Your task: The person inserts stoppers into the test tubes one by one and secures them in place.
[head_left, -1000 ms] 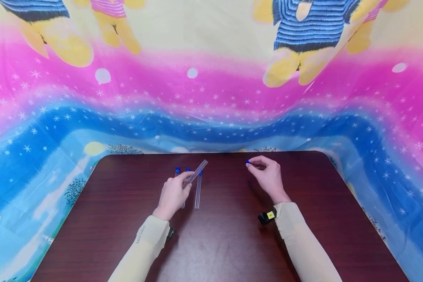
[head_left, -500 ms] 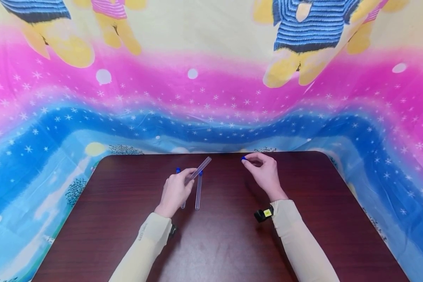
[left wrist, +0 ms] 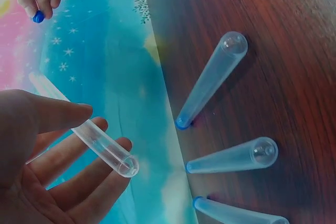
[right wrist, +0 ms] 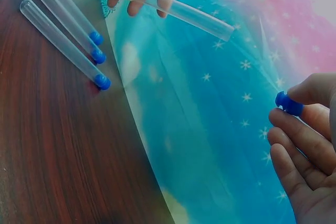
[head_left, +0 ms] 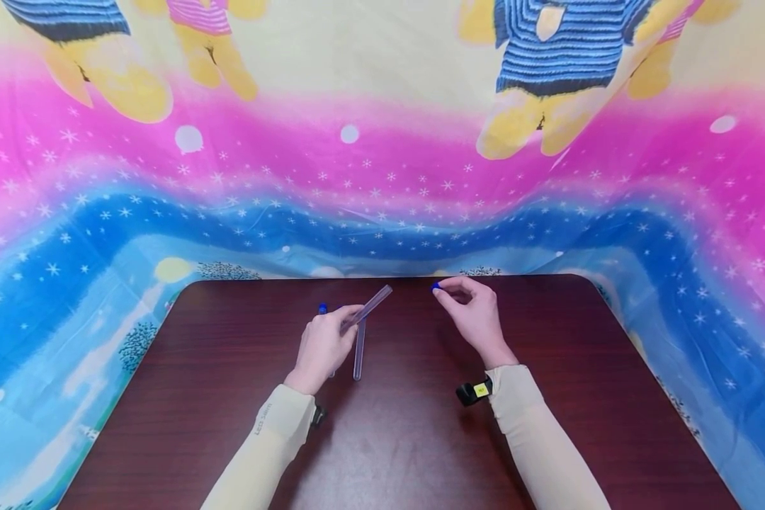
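Observation:
My left hand (head_left: 323, 348) pinches a clear, uncapped test tube (left wrist: 105, 147) between thumb and fingers, above the table. The tube slants, its open end pointing up and to the right in the head view. To the right, my right hand (head_left: 474, 316) pinches a small blue stopper (right wrist: 289, 103) between thumb and forefinger, apart from the tube. Beneath and beside the left hand lie three clear test tubes with blue stoppers, among them the rightmost tube (head_left: 359, 350); in the head view the left hand partly hides them.
The dark wooden table (head_left: 395, 439) has its far edge just beyond both hands. A patterned cloth (head_left: 382, 184) with pink and blue bands hangs behind and around it. Each wrist wears a small black camera, such as the right one (head_left: 474, 392).
The left hand has shifted slightly right with the test tube, covering more of the capped tubes. My right hand has moved left with the blue stopper, narrowing the gap between them.

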The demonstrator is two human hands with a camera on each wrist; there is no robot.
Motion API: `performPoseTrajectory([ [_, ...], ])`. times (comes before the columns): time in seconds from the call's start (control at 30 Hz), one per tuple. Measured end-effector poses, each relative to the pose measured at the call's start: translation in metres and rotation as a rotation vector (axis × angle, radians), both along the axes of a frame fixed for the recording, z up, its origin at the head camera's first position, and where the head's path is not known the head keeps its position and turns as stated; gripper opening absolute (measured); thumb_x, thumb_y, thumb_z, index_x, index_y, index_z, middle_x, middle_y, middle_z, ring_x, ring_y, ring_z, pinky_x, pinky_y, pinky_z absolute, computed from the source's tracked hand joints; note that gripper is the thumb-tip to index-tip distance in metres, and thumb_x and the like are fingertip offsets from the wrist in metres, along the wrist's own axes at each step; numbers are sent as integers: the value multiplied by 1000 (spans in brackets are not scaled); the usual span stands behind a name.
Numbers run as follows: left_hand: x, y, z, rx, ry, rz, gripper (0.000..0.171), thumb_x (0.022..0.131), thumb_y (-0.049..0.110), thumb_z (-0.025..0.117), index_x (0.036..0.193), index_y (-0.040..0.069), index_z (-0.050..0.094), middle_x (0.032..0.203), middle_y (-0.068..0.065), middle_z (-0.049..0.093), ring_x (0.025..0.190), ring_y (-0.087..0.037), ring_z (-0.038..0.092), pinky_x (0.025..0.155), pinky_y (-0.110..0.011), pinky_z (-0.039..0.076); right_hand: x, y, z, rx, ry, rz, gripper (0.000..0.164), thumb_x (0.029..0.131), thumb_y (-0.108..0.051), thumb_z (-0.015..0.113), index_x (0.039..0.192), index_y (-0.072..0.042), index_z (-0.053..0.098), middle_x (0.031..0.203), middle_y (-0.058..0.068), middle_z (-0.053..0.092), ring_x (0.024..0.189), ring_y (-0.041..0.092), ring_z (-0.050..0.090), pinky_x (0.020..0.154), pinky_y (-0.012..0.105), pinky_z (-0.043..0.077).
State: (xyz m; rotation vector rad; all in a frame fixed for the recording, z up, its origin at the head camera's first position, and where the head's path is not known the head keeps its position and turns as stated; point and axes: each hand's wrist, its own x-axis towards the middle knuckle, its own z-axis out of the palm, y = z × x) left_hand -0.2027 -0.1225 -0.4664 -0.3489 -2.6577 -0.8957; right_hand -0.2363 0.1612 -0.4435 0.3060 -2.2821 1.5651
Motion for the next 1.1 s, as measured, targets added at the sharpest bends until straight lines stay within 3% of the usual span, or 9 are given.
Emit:
performPoseTrajectory([
  [0.1,2,4,1,3,0,-17,38,92,10,75,128,22,72,105,-1,76,53,-13,52,50,-34,41,1,-1,0,-5,2,6,17,91,-22,80,105,-11,79,96,2,75,86,19,70,80,22,53],
  [0.27,3,9,0,-18,7,-35,39,91,10,76,127,24,72,106,0,76,66,-13,62,53,-33,46,3,-6,4,2,11,9,15,91,-12,78,105,-4,78,97,9,75,86,27,70,77,21,52],
  [0.43,4,12,0,-21,7,-43,38,92,11,76,127,24,72,107,0,76,67,-14,63,53,-32,46,18,-14,26,23,22,24,14,91,-6,77,103,3,76,95,13,74,84,29,70,77,23,53],
  [0.6,5,12,1,-26,7,-47,38,92,12,76,127,24,72,107,-1,76,64,-12,60,51,-30,45,30,-19,41,38,26,30,14,93,-6,75,105,2,76,97,12,74,85,26,70,78,23,53],
  [1.1,6,17,1,-33,44,-70,38,90,11,77,126,22,73,106,-2,76,73,-17,69,56,-33,49,31,-24,42,13,12,57,13,94,-5,74,103,3,75,97,14,74,85,29,69,78,31,55],
])
